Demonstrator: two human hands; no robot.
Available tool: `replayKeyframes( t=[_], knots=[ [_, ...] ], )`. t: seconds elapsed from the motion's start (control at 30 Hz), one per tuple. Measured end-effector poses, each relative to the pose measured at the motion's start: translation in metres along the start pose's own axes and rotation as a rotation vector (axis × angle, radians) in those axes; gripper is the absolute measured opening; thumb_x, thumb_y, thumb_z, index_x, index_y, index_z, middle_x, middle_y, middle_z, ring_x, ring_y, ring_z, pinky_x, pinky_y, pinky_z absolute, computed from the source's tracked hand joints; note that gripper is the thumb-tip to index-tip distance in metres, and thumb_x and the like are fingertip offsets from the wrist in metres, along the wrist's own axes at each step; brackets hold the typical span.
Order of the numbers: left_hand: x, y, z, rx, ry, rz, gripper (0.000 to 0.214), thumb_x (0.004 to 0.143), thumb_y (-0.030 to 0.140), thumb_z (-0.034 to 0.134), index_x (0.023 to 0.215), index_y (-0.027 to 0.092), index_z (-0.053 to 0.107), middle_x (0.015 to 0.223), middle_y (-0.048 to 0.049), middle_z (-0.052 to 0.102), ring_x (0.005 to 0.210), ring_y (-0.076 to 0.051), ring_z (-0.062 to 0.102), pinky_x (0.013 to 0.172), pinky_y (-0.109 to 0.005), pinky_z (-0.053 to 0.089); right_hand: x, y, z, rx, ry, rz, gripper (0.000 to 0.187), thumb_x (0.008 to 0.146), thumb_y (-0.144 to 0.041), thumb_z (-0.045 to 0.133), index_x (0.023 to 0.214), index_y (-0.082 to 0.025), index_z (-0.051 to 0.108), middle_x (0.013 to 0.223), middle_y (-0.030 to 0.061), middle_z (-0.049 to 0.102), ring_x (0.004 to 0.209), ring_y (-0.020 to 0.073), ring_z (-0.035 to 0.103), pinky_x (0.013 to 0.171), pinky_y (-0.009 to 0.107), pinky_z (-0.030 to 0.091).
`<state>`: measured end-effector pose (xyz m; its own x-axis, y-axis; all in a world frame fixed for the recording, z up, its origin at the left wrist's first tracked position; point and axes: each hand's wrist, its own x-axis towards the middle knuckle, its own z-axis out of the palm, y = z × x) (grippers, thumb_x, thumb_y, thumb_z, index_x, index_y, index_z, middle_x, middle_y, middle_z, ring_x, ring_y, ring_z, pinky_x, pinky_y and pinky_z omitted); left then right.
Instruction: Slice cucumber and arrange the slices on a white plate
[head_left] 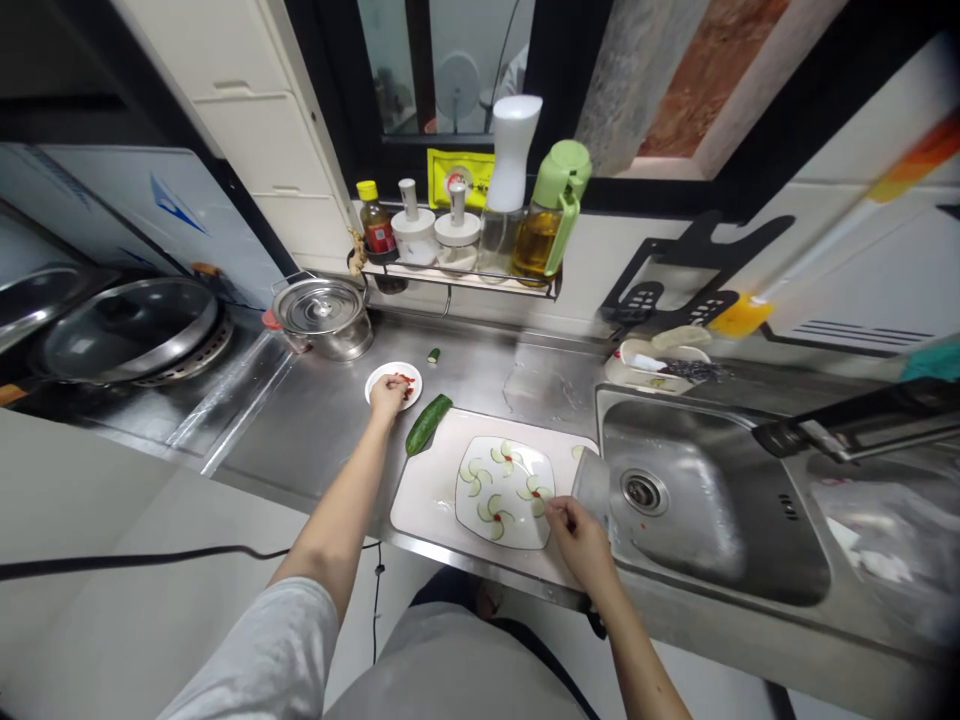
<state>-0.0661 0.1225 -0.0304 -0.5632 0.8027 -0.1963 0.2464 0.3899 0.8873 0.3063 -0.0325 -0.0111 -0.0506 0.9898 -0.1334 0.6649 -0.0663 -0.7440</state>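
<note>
My left hand (387, 396) reaches onto a small white dish (377, 377) of red pieces, its fingers curled down among them. My right hand (576, 532) pinches a tiny red piece at the right edge of a square white plate (480, 516). That plate carries several pinwheels of cucumber slices (475, 476) with red centres. It lies on a pale cutting board (424, 496). A half cucumber (427, 422) rests at the board's upper left corner. A cleaver blade (592, 486) lies on the board's right end.
A steel sink (720, 500) sits to the right. A lidded pot (322, 316) and a wok (127, 328) stand at left. A rack of oil and seasoning bottles (480, 230) hangs on the back wall. A cucumber end (433, 355) lies on the counter.
</note>
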Motion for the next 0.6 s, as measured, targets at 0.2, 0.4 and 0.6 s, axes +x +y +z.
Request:
replayKeyframes(
  t=[0.2,0.4,0.6],
  knots=[
    [-0.043,0.008,0.006,-0.196,-0.221,0.058,0.03,0.063,0.037,0.071,0.082,0.015,0.066,0.075,-0.0035,0.068,0.069,-0.013,0.061,0.069,-0.026,0.047,0.004,-0.009,0.005,0.019,-0.032,0.001,0.036,0.082,-0.051,0.044,0.082,-0.019,0.062,0.054,-0.0033,0.046,0.051,0.0139,0.046,0.051,0.023,0.033],
    [-0.112,0.004,0.022,-0.142,-0.649,0.178,0.029,0.067,0.038,0.07,0.083,0.014,0.069,0.081,-0.0055,0.07,0.072,-0.013,0.06,0.072,-0.027,0.046,0.013,-0.034,0.012,0.018,-0.06,-0.069,0.024,0.084,-0.037,0.044,0.079,-0.02,0.061,0.057,-0.0032,0.048,0.055,0.0124,0.046,0.055,0.022,0.032],
    [-0.138,0.001,0.024,0.107,-0.802,0.407,0.022,0.076,0.032,0.065,0.089,0.015,0.067,0.074,-0.0012,0.065,0.064,-0.01,0.052,0.064,-0.022,0.042,0.026,-0.051,0.031,-0.073,-0.17,-0.111,0.019,0.086,-0.03,0.047,0.088,-0.022,0.064,0.06,-0.003,0.055,0.057,0.013,0.049,0.058,0.022,0.032]
  ],
)
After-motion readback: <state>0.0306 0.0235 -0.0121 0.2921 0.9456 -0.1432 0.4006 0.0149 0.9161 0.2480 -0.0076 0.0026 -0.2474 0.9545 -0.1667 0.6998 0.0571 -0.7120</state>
